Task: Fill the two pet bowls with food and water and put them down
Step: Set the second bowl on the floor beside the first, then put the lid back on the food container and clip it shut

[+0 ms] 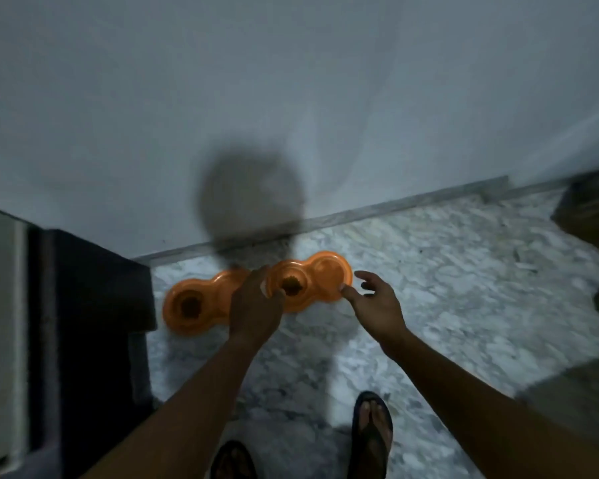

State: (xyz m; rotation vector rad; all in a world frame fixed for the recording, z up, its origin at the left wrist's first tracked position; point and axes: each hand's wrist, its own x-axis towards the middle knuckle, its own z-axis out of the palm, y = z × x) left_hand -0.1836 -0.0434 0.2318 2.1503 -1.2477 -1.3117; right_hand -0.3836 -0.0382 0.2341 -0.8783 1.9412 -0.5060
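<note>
Here right bowl [312, 281] lies between both hands' fingers [351, 292].

Both orange pet bowls [312, 281] looked like moulded plastic — smooth, with a soft gloss. The floor [446, 288] was polished mottled stone, grey and white. The wall [291, 81] behind was matt painted plaster — plain, flat.

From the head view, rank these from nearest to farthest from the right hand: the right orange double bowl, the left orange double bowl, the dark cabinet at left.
1. The right orange bowl: at the fingertips of the right hand, just to its left.
2. The left orange bowl: further left, past the left hand.
3. The dark cabinet: far left, by the wall.
</note>
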